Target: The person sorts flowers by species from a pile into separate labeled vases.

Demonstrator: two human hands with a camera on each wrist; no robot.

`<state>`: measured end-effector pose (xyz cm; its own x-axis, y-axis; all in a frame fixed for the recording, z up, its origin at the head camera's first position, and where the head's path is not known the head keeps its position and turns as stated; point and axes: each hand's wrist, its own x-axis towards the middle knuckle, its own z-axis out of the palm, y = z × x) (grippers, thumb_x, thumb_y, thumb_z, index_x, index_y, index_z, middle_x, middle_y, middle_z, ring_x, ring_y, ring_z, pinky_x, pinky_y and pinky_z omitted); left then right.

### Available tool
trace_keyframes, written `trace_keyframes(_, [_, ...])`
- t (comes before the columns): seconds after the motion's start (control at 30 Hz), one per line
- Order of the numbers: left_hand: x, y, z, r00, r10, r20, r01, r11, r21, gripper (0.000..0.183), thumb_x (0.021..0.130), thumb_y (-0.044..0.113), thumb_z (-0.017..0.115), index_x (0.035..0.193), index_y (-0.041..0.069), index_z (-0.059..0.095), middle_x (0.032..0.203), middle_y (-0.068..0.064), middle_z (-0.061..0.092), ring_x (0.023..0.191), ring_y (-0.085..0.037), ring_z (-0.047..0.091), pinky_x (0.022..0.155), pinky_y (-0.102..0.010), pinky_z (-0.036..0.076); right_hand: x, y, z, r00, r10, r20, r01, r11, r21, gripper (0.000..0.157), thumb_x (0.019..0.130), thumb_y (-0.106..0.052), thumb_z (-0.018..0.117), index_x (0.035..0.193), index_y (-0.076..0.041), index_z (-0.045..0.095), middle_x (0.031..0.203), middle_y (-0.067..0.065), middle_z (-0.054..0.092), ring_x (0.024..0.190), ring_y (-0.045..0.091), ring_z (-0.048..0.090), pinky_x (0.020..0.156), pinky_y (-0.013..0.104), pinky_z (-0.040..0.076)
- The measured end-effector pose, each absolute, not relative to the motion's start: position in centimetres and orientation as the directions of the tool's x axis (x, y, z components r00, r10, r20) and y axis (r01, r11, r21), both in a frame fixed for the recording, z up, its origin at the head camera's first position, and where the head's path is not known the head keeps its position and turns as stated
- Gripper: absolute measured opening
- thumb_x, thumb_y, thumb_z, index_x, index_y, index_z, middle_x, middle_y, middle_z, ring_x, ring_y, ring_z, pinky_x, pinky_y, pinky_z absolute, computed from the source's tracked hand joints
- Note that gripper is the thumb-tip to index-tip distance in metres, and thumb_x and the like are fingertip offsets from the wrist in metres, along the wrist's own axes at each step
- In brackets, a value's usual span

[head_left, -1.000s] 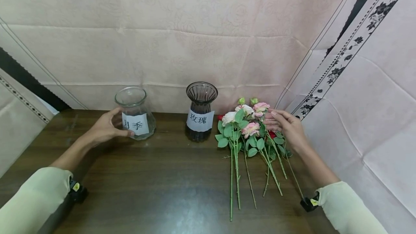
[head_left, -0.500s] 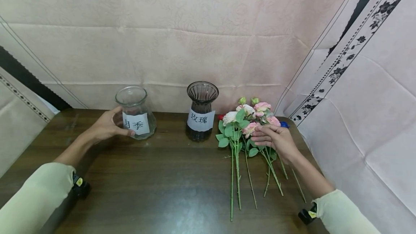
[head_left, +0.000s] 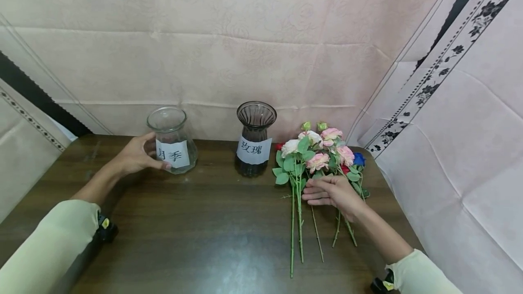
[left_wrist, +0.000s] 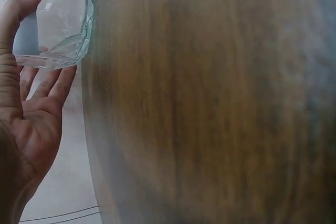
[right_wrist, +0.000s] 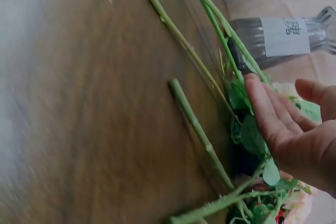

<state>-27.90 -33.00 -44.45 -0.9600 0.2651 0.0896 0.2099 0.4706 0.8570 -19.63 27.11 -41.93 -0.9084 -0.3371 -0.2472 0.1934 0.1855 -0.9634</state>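
My left hand (head_left: pixel 135 155) holds the clear glass vase (head_left: pixel 171 138) at the left back of the table. Its thumb lies across the white paper label (head_left: pixel 173 154), and the other fingers go round the far side, as the left wrist view shows too. Over the stems of a spread of artificial flowers hovers my right hand (head_left: pixel 333 194), its fingers extended and nothing gripped. Its fingertips are close beside the green stems (right_wrist: pixel 223 30) of the white flowers (head_left: pixel 290 147). Pink flowers (head_left: pixel 317 162) and a blue flower (head_left: pixel 358 159) lie further back and right.
A dark ribbed glass vase (head_left: pixel 254 133) with a white label (head_left: pixel 252 150) stands between the clear vase and the flowers. Pale patterned cloth (head_left: pixel 245 58) hangs behind the wooden table (head_left: pixel 196 230) and along its sides.
My right hand has moved from the back right of the flowers leftward and toward me, down over the stems, uncovering the blue flower. The left hand stays on the clear vase.
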Motion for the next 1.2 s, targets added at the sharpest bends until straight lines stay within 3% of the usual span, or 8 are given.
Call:
trace_keyframes(0.17, [-28.0,-33.0,-44.6,-0.963,0.26,0.071,0.189,0.465,0.865,0.106,0.078,0.004,0.103,0.168,0.004,0.045,0.137,0.013,0.068,0.119,0.009,0.067,0.101,-0.01,0.056,-19.2,26.6,-42.4,-0.877,-0.372,-0.304,0.248,0.19,-0.95,0.05,0.119,-0.015,0.056,0.151,0.023,0.053,0.133,0.033,0.078,0.109,0.022,0.085,0.099,0.039,0.069])
trace_keyframes(0.3, [-28.0,-33.0,-44.3,-0.966,0.254,0.056,0.175,0.473,0.864,0.11,0.078,0.006,0.104,0.17,0.005,0.043,0.147,-0.005,0.066,0.12,0.011,0.065,0.103,-0.009,0.055,-19.1,26.1,-42.7,-0.858,-0.382,-0.343,0.298,0.174,-0.939,0.046,0.118,-0.012,0.055,0.15,0.021,0.056,0.124,0.028,0.081,0.104,0.021,0.085,0.097,0.039,0.07])
trace_keyframes(0.43, [-28.1,-33.0,-44.3,-0.965,0.259,0.049,0.172,0.476,0.862,0.112,0.079,0.008,0.104,0.171,0.005,0.041,0.152,-0.013,0.064,0.12,0.011,0.065,0.104,-0.009,0.054,-19.1,25.8,-43.2,-0.844,-0.392,-0.366,0.342,0.134,-0.93,0.042,0.115,-0.011,0.061,0.145,0.019,0.061,0.116,0.02,0.084,0.102,0.022,0.086,0.096,0.039,0.07])
trace_keyframes(0.63, [-28.1,-33.0,-44.3,-0.964,0.262,0.04,0.163,0.471,0.867,0.113,0.08,0.005,0.103,0.172,0.004,0.038,0.156,-0.021,0.061,0.119,0.011,0.066,0.104,-0.009,0.055,-19.3,25.3,-44.2,-0.826,-0.414,-0.382,0.366,0.12,-0.923,0.038,0.112,-0.011,0.069,0.14,0.014,0.068,0.117,0.013,0.086,0.105,0.02,0.086,0.094,0.035,0.07])
trace_keyframes(0.77, [-28.1,-32.8,-44.3,-0.965,0.259,0.035,0.162,0.489,0.857,0.112,0.08,0.007,0.103,0.172,0.005,0.039,0.158,-0.022,0.061,0.124,0.004,0.066,0.104,-0.011,0.056,-19.3,25.1,-44.5,-0.821,-0.425,-0.381,0.372,0.107,-0.922,0.034,0.112,-0.008,0.069,0.138,0.014,0.07,0.116,0.012,0.086,0.104,0.019,0.085,0.095,0.037,0.07])
trace_keyframes(1.03, [-28.2,-32.9,-44.2,-0.965,0.263,0.027,0.162,0.507,0.847,0.114,0.08,0.009,0.103,0.173,0.006,0.037,0.159,-0.021,0.061,0.137,-0.021,0.068,0.104,-0.013,0.057,-19.3,24.7,-44.8,-0.824,-0.433,-0.366,0.383,0.05,-0.922,0.029,0.11,-0.001,0.069,0.134,0.014,0.069,0.112,0.012,0.087,0.103,0.022,0.086,0.095,0.04,0.07])
trace_keyframes(1.2, [-28.1,-32.8,-44.0,-0.965,0.261,0.022,0.159,0.515,0.842,0.113,0.079,0.01,0.104,0.172,0.006,0.039,0.156,-0.022,0.063,0.131,-0.015,0.069,0.102,-0.012,0.057,-19.2,24.6,-44.7,-0.834,-0.43,-0.347,0.373,0.024,-0.927,0.036,0.11,0.001,0.068,0.141,0.02,0.063,0.116,0.015,0.086,0.104,0.022,0.086,0.098,0.04,0.07])
